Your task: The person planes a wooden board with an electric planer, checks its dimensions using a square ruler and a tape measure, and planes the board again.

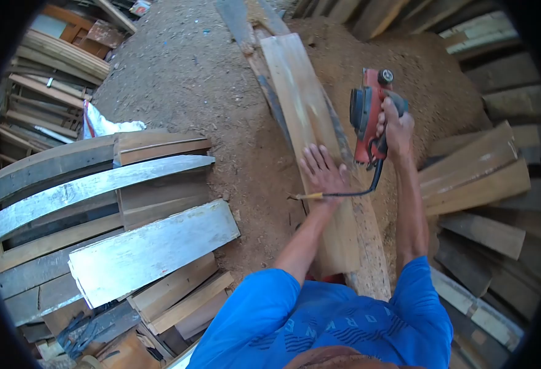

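Note:
My right hand grips the handle of a red and black electric hand planer, lifted to the right of a long pale wooden board. The planer is tilted on its side, with a round black knob at its far end. From its rear a black power cord curves down and crosses over my left wrist, ending in a yellowish section. My left hand lies flat on the board with fingers spread. Beneath the board is a longer, rougher plank, showing along the right edge.
To the left lie stacked planks, among them a white-painted board and a whitish curved-looking plank. A white sack sits behind them. More lumber is piled on the right. The ground is bare brown dirt.

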A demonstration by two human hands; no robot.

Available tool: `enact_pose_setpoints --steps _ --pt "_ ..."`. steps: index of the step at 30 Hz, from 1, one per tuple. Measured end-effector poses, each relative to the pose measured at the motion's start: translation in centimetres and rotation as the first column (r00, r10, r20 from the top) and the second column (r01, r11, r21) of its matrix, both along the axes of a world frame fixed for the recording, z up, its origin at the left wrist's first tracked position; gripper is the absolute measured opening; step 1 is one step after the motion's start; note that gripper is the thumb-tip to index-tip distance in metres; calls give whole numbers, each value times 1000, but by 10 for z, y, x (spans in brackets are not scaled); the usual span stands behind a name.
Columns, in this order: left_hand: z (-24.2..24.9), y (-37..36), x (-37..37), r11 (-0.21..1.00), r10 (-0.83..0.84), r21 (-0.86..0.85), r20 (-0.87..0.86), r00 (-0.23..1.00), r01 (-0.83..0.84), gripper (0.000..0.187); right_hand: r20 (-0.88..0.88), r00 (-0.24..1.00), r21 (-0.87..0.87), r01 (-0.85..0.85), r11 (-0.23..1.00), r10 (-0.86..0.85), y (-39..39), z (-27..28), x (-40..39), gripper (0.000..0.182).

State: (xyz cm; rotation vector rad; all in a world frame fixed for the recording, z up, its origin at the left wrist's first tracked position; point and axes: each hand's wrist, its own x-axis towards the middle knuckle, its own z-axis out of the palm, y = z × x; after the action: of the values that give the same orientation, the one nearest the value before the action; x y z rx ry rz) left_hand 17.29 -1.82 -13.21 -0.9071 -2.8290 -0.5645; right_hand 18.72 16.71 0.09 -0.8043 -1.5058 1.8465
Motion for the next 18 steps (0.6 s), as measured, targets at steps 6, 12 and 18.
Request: enact_pose_setpoints --steps 6,12,18 --pt "-17 -2 1 998 -54 30 -148 987 59 77 50 982 -102 186 977 -182 -75 -23 156 31" --pt "-29 -94 128 891 -455 -46 -106 884 452 74 157 977 -71 160 985 -148 -127 -53 257 41" --pt "-66 -227 297 640 -745 -118 145 651 759 67 250 968 -40 12 999 -2 -157 -77 327 44"
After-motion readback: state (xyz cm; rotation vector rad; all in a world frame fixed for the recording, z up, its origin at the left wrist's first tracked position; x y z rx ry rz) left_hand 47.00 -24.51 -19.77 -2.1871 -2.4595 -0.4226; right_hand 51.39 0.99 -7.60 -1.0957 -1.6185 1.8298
